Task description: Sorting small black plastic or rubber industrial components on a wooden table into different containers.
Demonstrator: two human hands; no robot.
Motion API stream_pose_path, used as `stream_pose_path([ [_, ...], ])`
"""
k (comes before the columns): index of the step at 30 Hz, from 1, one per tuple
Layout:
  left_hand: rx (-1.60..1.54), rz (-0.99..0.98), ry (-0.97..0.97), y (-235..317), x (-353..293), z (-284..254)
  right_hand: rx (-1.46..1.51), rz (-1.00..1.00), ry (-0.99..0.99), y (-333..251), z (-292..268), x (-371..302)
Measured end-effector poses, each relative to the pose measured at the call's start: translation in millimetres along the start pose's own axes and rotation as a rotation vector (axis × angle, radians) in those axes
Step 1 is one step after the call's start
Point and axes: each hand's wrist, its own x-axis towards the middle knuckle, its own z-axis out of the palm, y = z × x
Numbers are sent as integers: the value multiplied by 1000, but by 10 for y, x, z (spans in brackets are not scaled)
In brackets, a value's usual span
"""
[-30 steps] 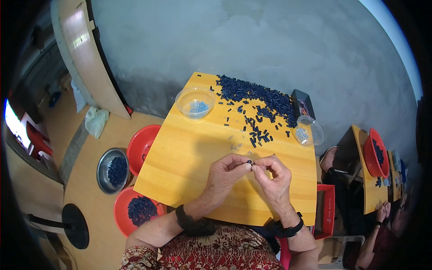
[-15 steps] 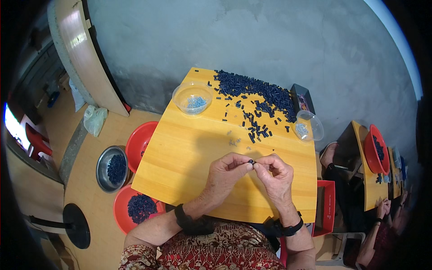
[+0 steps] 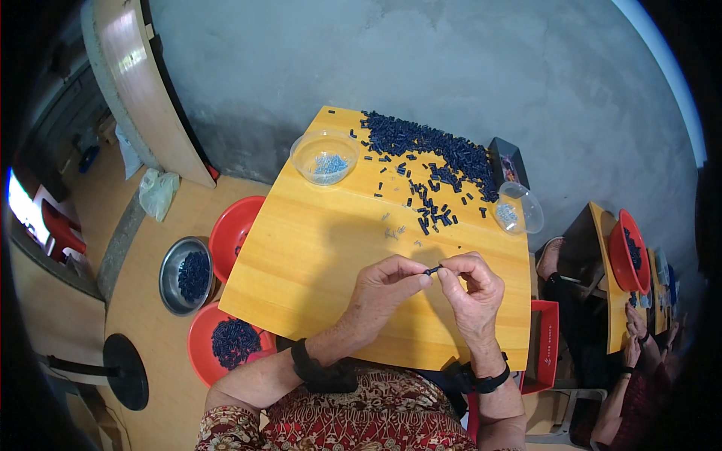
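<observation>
Pinching small dark piece (image 3: 432, 269) between fingertips of left hand (image 3: 387, 282) and right hand (image 3: 472, 288), above yellow table (image 3: 316, 255). Risk: piece tiny, grip shallow; slip drops it among scattered dark pieces (image 3: 429, 150).

It looked like a small piecework workshop: a yellow wooden table (image 3: 316, 255) heaped at its far edge with small dark blue plastic pieces (image 3: 429, 146), red plastic basins (image 3: 229, 342) on the floor, another worker's table (image 3: 605, 248) alongside.

dark piece (image 3: 432, 270) — ends hidden by fingertips
</observation>
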Motion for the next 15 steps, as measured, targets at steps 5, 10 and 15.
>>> stream_pose_path([
  [5,-11,-11,6,-15,-1,-34,-157,-113,-33,-63,20,25],
  [10,35,17,-2,-31,-5,-15,-278,-223,-53,-118,1,31],
  [15,61,9,-1,-30,-9,-14,-296,-235,-57,-107,-3,30],
])
